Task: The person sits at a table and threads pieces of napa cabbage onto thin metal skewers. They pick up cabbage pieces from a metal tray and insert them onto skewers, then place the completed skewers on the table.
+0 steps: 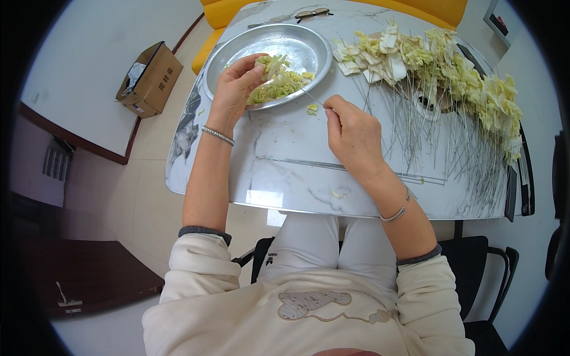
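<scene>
Above the near left part of a round metal basin (pixel 327 58), my left hand (pixel 238 80) pinches pale green leaf pieces (pixel 271 64), apparently cabbage. My right hand (pixel 354 133) grips the near end of a thin metal skewer (pixel 314 97), whose far part runs up to those leaves. More cut leaves (pixel 278 89) lie in the basin. Several loose metal skewers (pixel 303 163) lie on the marble-patterned table, passing beneath my right hand and forearm. At the right, a large pile of skewered leaf pieces (pixel 418 55) has its bare skewer ends pointing toward me.
Eyeglasses (pixel 314 14) lie at the table's far edge. Small leaf scraps (pixel 312 109) are beside the basin, and others (pixel 338 195) near the front edge. A cardboard box (pixel 153 82) stands on the floor at left. Black chairs (pixel 467 267) are at right; yellow seats (pixel 213 20) stand beyond the table.
</scene>
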The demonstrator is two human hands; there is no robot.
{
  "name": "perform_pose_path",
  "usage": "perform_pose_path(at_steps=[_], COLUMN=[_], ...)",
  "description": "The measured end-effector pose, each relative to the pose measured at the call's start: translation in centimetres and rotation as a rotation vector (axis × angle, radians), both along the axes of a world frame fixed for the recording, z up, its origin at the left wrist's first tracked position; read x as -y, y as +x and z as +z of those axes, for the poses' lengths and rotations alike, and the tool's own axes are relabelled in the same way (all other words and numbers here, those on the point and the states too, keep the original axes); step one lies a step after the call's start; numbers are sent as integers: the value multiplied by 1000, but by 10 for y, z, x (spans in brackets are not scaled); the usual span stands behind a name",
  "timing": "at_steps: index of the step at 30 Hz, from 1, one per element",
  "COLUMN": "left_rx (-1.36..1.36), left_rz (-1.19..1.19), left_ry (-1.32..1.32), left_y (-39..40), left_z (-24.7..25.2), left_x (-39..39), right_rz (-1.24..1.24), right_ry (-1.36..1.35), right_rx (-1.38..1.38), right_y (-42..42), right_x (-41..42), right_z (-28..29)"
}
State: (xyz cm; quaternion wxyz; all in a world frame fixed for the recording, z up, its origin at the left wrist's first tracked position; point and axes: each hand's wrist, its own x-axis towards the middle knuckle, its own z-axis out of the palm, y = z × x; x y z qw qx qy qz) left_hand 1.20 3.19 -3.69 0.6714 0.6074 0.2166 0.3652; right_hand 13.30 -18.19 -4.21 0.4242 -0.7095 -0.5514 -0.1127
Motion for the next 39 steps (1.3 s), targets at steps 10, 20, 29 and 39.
perform_pose_path(at_steps=[10, 20, 29, 39], left_rx=[-84, -114, -123, -68], left_rz=[12, 42, 65, 108], left_ry=[267, 442, 487, 362], left_y=[3, 6, 10, 9], left_z=[0, -2, 0, -3], left_x=[10, 17, 28, 19], right_rz=[6, -2, -9, 0], right_ry=[15, 11, 8, 7], right_rx=[14, 26, 24, 18], right_y=[1, 2, 2, 1], right_x=[-1, -1, -1, -1], right_z=[-3, -3, -3, -3])
